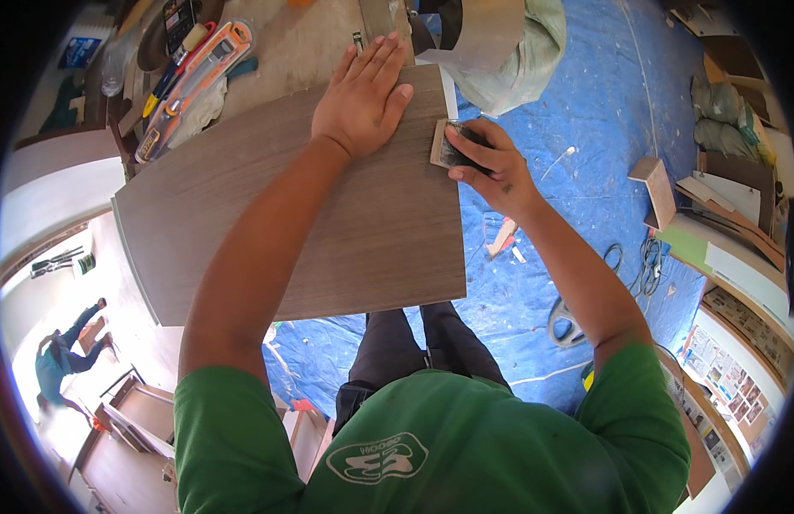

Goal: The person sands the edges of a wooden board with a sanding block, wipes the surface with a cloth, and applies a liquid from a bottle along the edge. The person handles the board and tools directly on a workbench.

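A grey-brown wood-grain panel lies before me, partly over a workbench. My left hand rests palm down near its far edge, fingers stretched out and holding nothing. At the panel's right edge, my right hand is closed around a small dark block with a pale tan face, which looks like a sanding block. The thumb and fingers grip its dark side, while the tan face meets the panel's edge. What lies under the right fingers is hidden.
An orange utility knife and other tools lie at the far left. A pale sack stands beyond the panel. Blue tarp covers the floor, with a cable on it. Another person is at the left.
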Available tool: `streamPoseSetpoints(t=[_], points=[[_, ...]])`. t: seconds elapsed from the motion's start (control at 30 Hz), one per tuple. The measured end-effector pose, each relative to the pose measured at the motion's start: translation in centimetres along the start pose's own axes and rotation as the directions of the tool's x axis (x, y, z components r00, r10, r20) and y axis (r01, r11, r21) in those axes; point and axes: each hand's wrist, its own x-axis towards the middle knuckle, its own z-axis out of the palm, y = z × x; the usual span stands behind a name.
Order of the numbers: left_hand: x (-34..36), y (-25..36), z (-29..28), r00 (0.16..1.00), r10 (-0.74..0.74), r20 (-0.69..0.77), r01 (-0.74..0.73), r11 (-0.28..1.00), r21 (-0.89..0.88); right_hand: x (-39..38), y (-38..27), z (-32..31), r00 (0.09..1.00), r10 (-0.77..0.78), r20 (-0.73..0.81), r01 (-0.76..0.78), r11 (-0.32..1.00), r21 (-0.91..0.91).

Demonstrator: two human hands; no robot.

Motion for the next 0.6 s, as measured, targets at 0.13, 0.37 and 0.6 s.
streamPoseSetpoints(t=[0.13, 0.37, 0.6], points=[[0.7, 0.6, 0.1, 1.000, 0.012, 0.026, -0.011, 0.999, -0.035, 4.8, 2.9, -0.8, 0.986, 0.120, -0.113, -0.115, 0.992, 0.056], [0.6, 0.3, 0.1, 0.994, 0.035, 0.108, -0.042, 0.997, 0.067, 11.1, 3.3, -2.5, 0.824, 0.511, -0.244, -0.304, 0.763, 0.570], [2.4, 1.8, 0.8, 0.968, 0.052, 0.246, -0.103, 0.975, 0.197, -5.7, 2.3, -1.3, 0.580, 0.783, -0.225, -0.466, 0.545, 0.697]])
